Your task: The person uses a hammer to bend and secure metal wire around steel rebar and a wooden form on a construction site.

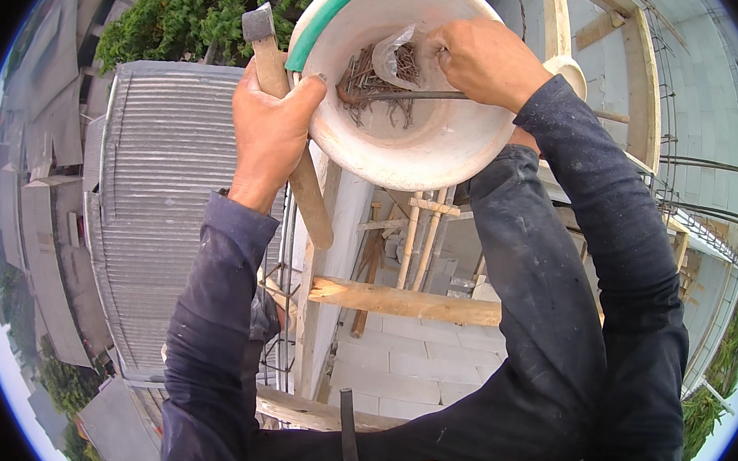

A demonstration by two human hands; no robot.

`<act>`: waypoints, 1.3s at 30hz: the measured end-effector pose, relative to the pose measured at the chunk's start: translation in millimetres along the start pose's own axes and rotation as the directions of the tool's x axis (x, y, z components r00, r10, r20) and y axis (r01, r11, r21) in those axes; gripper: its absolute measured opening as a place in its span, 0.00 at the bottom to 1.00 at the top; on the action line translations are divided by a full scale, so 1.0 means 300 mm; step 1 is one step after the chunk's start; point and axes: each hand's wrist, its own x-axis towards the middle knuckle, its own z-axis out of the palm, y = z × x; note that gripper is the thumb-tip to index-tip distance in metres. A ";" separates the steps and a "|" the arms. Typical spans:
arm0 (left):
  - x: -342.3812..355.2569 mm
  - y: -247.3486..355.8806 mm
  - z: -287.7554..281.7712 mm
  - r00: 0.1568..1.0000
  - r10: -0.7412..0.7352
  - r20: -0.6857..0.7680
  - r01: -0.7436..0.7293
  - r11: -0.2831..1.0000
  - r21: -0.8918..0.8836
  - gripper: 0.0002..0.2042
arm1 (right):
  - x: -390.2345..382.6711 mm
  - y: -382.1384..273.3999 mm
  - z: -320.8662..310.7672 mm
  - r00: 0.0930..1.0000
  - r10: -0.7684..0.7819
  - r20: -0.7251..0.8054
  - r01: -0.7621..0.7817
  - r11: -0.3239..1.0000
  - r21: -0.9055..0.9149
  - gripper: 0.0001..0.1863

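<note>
My left hand (pixel 275 123) is closed round the wooden handle of a hammer (pixel 309 195), its metal head pointing up and its thumb at the rim of a whitish bucket (pixel 426 164). Inside the bucket lie many rusty nails (pixel 365 81), a crumpled clear plastic bag (pixel 393 57) and a dark metal rod (pixel 410 95) with a bent end. Over the bucket's right side, my right hand (pixel 488 62) has its fingers curled closed near the bag. Whatever those fingers hold is hidden. A green tube (pixel 339 4) curves along the bucket's upper left edge.
Below the bucket a timber beam (pixel 407 302) runs across, above a lower level of pale blocks (pixel 390 353). A corrugated metal roof (pixel 184 216) lies to the left. Timber framing (pixel 645 87) stands at right beside a grey block wall (pixel 712 110). My bent leg (pixel 531 269) is under the right arm.
</note>
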 end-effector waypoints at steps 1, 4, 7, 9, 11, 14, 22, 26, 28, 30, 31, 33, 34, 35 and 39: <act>-0.003 0.001 0.002 1.000 0.000 -0.008 0.000 1.000 0.007 0.15 | 0.022 0.004 0.024 0.999 -0.020 0.035 0.021 0.999 -0.027 0.15; -0.010 -0.002 -0.009 1.000 0.003 -0.020 -0.003 1.000 -0.005 0.15 | 0.071 -0.009 0.087 1.000 -0.004 0.017 0.004 1.000 0.004 0.16; -0.002 -0.021 -0.021 1.000 -0.011 -0.023 0.010 0.999 -0.038 0.15 | 0.104 -0.017 0.148 0.997 0.016 -0.070 -0.013 0.999 0.034 0.12; -0.004 -0.016 -0.021 1.000 -0.016 -0.027 0.015 1.000 -0.024 0.15 | 0.126 -0.021 0.170 0.999 0.025 -0.042 -0.026 1.000 -0.013 0.09; -0.002 -0.017 -0.020 0.999 -0.015 -0.032 0.014 1.000 -0.021 0.14 | 0.135 -0.021 0.172 0.999 0.048 -0.024 -0.049 0.998 -0.041 0.08; -0.004 -0.029 -0.024 0.999 -0.016 -0.044 0.015 0.999 -0.031 0.14 | 0.149 -0.034 0.189 0.997 0.069 -0.036 -0.070 0.997 -0.043 0.12; -0.011 -0.034 -0.030 0.998 -0.047 -0.035 0.046 0.998 -0.034 0.14 | 0.171 -0.036 0.194 0.997 0.069 -0.022 -0.069 0.997 -0.026 0.13; -0.006 -0.038 -0.025 0.998 -0.056 -0.018 0.055 0.997 -0.051 0.13 | 0.164 -0.044 0.186 0.996 0.088 0.010 -0.087 0.993 -0.084 0.11; -0.004 -0.036 -0.035 0.999 -0.050 -0.016 0.049 0.998 -0.042 0.13 | 0.178 -0.068 0.185 0.995 0.093 0.033 -0.090 0.993 -0.081 0.12; -0.001 -0.030 -0.031 0.999 -0.051 -0.013 0.050 0.998 -0.045 0.13 | 0.191 -0.084 0.177 0.991 0.112 0.078 -0.107 0.991 -0.075 0.13; 0.000 -0.025 -0.023 0.998 -0.055 -0.011 0.055 0.997 -0.053 0.13 | 0.196 -0.078 0.187 0.993 0.099 0.069 -0.094 0.994 -0.062 0.12; 0.006 -0.020 -0.018 0.998 -0.057 -0.008 0.056 0.997 -0.058 0.13 | 0.203 -0.061 0.215 0.997 0.067 0.049 -0.066 0.997 -0.036 0.12; 0.009 -0.024 -0.019 0.999 -0.054 -0.007 0.053 0.997 -0.055 0.13 | 0.205 -0.055 0.218 0.997 0.061 0.054 -0.060 0.998 -0.018 0.12; 0.011 -0.025 -0.019 0.999 -0.051 -0.005 0.051 0.997 -0.053 0.13 | 0.206 -0.048 0.220 0.997 0.056 0.059 -0.056 0.998 -0.001 0.12; 0.014 -0.026 -0.003 1.000 -0.009 -0.023 0.007 0.996 -0.089 0.12 | 0.213 -0.037 0.222 0.994 0.078 0.070 -0.080 0.997 0.019 0.12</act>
